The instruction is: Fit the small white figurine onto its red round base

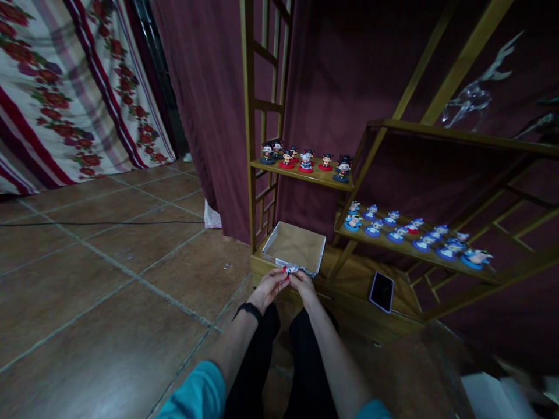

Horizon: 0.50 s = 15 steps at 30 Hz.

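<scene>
Between my fingertips is a small figurine point(290, 269) in white, red and dark colours, held in front of the box's near edge. My left hand point(269, 286) pinches it from the left, and my right hand point(303, 284) grips it from the other side. Just beyond my hands lies an open shallow box point(294, 243) with white walls and a tan inside; no items show in it. On the upper left shelf point(301, 173) stand several similar figurines point(287, 159) with red or dark bases. Fine details of the held figurine are too small to make out.
A lower right shelf point(414, 251) bears several blue-based figurines point(398, 234). A phone or tablet point(381, 291) lies on the cabinet base. High at the right stands a clear deer ornament point(474, 96). A dark cable point(105, 223) crosses the tiled floor. White boxes point(495, 396) sit lower right.
</scene>
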Available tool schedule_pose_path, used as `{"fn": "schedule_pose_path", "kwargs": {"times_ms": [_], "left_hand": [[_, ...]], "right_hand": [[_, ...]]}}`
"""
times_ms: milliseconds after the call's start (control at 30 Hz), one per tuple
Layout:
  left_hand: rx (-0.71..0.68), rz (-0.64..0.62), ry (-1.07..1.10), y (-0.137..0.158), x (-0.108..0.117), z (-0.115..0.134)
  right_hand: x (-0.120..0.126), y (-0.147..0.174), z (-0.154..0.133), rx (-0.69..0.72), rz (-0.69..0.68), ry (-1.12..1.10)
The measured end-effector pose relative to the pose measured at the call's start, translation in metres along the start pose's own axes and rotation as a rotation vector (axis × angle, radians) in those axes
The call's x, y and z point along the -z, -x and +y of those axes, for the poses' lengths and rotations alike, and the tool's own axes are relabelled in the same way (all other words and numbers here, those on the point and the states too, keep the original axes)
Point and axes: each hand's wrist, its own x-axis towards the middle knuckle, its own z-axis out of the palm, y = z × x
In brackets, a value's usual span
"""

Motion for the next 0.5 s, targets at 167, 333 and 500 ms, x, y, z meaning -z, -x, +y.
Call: {"fn": "schedule_pose_path", "kwargs": {"times_ms": [167, 333, 500], "left_hand": [[-0.102, 0.024, 0.005, -0.0007, 0.0009, -0.0046], [-0.135, 0.030, -0.015, -0.0006, 0.0012, -0.0049], [-0.128, 0.049, -0.062, -0.0028, 0.0022, -0.0052]], "right_hand": [[-0.0023, 0.0032, -0.0034, -0.003, 0.048, -0.039], [-0.0008, 0.0028, -0.0007, -0.009, 0.111, -0.074], [-0.0005, 0.0020, 0.0004, 0.005, 0.114, -0.066]]}}
